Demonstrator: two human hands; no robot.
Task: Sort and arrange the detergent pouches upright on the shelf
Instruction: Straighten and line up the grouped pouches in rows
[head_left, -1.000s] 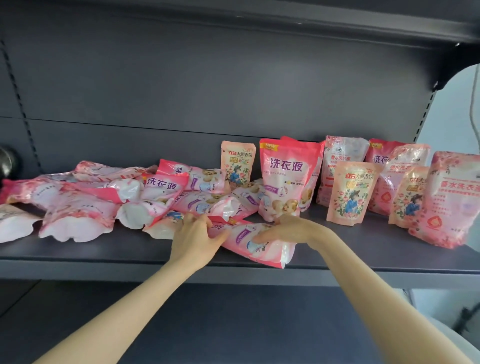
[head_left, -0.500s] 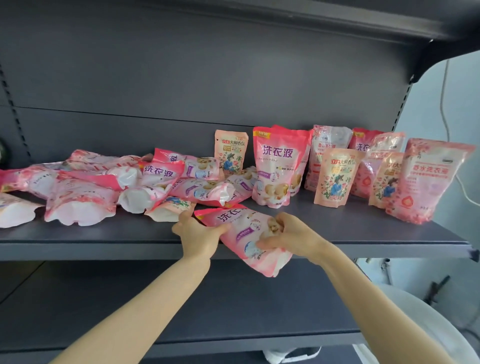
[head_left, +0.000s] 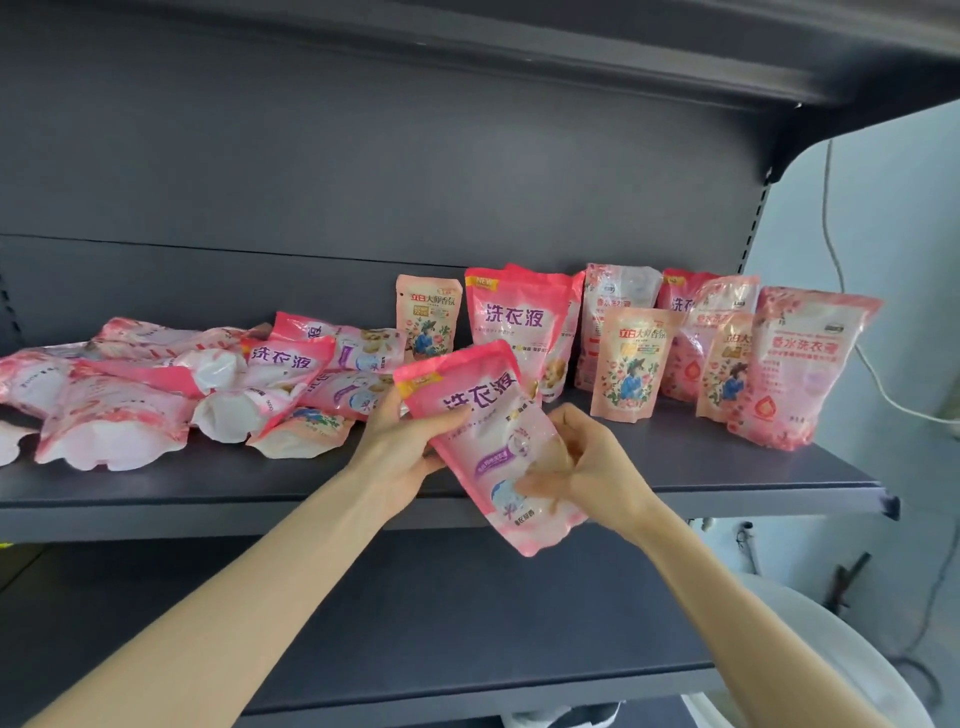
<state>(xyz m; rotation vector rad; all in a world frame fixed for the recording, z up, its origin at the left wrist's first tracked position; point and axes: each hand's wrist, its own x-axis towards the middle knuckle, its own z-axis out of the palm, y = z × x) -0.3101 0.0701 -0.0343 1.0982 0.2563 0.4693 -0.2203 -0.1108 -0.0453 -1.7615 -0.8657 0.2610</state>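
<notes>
Far to the left of both hands, a heap of toppled pouches (head_left: 156, 400) lies flat across the dark shelf (head_left: 727, 470), the nearest of them just beyond the left hand's knuckles. The left hand (head_left: 405, 444) grips the upper left edge of a pink detergent pouch (head_left: 483, 405). The right hand (head_left: 589, 462) curls its fingers round the pouch's lower right side.

Held between the two, the pouch hangs clear of the shelf, over its front lip. Its long axis is tilted, with the sealed top up toward the left hand and the base down toward the right hand. Both hands are on it, so neither is nearer. The base looks to need swinging down and inward before the pouch can stand.

Directly beyond the hands a matching pink pouch (head_left: 511, 322) stands upright, with a small peach pouch (head_left: 428, 317) beside it, beyond the left hand. Right of the right hand a second peach pouch (head_left: 631, 358) stands near the front. Farther right, a row of upright pouches (head_left: 691, 332) ends in a large rose-printed pouch (head_left: 810, 364).

The likely landing spot is the bare strip in front of the matching pouch. The fallen pouches left of the hands and the second peach pouch to the right hem it in. Below the arms runs a lower shelf (head_left: 415, 623).
</notes>
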